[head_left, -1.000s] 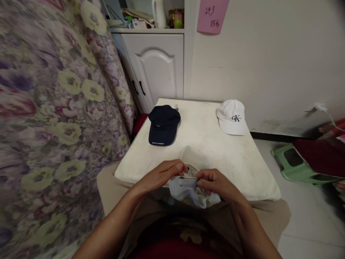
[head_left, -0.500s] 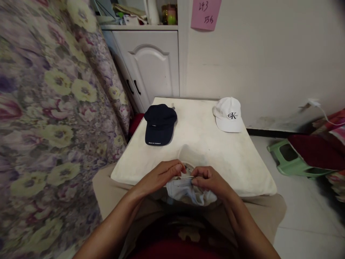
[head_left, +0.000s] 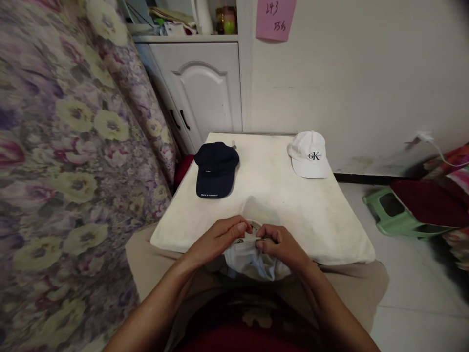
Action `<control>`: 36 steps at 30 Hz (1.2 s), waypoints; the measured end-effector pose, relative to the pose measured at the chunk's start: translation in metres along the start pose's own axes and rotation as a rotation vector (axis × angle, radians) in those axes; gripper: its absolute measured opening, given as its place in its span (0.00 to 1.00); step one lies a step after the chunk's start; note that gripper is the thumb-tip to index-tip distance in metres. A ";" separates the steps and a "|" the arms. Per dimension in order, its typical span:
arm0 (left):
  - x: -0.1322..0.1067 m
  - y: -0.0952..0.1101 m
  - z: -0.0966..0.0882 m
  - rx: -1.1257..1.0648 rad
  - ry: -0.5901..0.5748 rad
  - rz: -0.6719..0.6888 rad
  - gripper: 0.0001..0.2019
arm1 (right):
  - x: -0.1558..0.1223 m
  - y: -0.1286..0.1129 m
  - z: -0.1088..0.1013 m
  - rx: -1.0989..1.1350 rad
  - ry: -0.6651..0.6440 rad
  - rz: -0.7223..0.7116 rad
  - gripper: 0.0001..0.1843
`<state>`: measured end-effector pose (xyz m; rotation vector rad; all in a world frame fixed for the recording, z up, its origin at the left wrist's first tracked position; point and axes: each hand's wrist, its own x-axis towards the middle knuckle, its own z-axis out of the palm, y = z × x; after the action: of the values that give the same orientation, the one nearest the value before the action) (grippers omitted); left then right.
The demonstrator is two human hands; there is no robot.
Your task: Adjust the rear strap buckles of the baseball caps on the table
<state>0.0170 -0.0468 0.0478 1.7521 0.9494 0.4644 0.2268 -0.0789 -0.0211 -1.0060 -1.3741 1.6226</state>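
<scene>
At the near edge of the covered table (head_left: 271,171), I hold a pale cap (head_left: 249,260) with its brim pointing away from me. My left hand (head_left: 229,234) is closed on the cap's left edge, close to a small round metal piece on the strap. My right hand (head_left: 276,243) pinches the strap at the right. Farther off on the left lies a dark navy cap (head_left: 217,168) with white lettering on its brim. A white cap (head_left: 310,154) with dark letters sits at the far right.
A white cabinet (head_left: 205,88) stands behind the table, with a pink note (head_left: 275,19) on the wall beside it. A floral curtain (head_left: 73,171) hangs at the left. On the floor at the right is a green stool (head_left: 394,210) near a wall plug (head_left: 424,137).
My right hand has shifted slightly left along the strap, nearer my left hand. The view has moved a little; the navy and white caps stay in place.
</scene>
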 end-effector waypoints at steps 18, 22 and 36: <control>0.008 0.009 0.007 0.271 -0.218 0.057 0.13 | -0.011 -0.006 -0.019 0.274 -0.169 0.032 0.13; 0.013 0.006 0.006 0.017 -0.243 -0.011 0.13 | -0.015 -0.010 -0.025 0.257 -0.213 0.010 0.17; 0.027 -0.004 0.002 -0.289 -0.431 -0.095 0.14 | -0.018 -0.021 -0.051 -0.027 -0.059 -0.097 0.12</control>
<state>0.0333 -0.0264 0.0396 1.4566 0.6197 0.1406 0.2825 -0.0732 -0.0039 -0.8989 -1.4658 1.5766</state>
